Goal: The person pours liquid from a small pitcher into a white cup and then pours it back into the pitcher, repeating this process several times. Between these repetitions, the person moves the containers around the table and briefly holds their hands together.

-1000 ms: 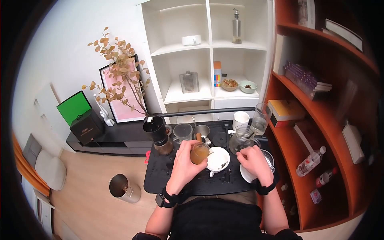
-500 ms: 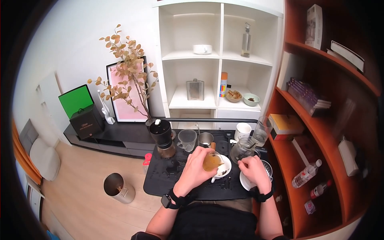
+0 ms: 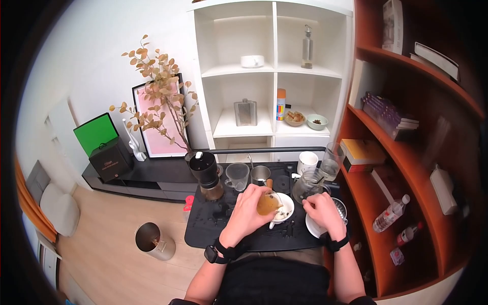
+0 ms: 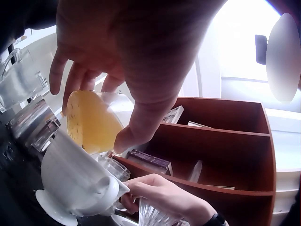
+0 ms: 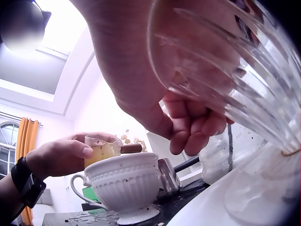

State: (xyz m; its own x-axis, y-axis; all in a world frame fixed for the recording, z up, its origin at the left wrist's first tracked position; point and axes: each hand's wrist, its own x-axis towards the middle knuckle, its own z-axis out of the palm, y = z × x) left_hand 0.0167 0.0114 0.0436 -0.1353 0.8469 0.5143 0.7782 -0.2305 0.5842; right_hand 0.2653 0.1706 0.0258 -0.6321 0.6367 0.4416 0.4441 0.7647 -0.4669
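Note:
Tilted over a white cup (image 3: 287, 210), the glass of yellow-brown liquid (image 3: 269, 205) is gripped by the left hand (image 3: 245, 215). The left wrist view shows fingers and thumb around the glass (image 4: 94, 121), above the cup (image 4: 75, 174). A brown wooden handle (image 5: 131, 148) shows beside the glass in the right wrist view. The right hand (image 3: 327, 216) hangs right of the cup, fingers loosely curled with nothing visible in them, beside ribbed clear glassware (image 5: 221, 70) and over a white saucer (image 3: 312, 226). Dark bits lie inside the cup.
Behind the hands stand a black-topped grinder (image 3: 204, 170), an empty glass mug (image 3: 237, 176), a metal cup (image 3: 260, 174), a glass carafe (image 3: 308, 187), a white mug (image 3: 307, 161) and a tall glass (image 3: 331, 161). Water drops wet the black table (image 3: 203, 231).
Since a second ago, the left hand has moved right and tipped the glass toward the cup, now partly covering it. The right hand stays beside the carafe. The head view has shifted slightly.

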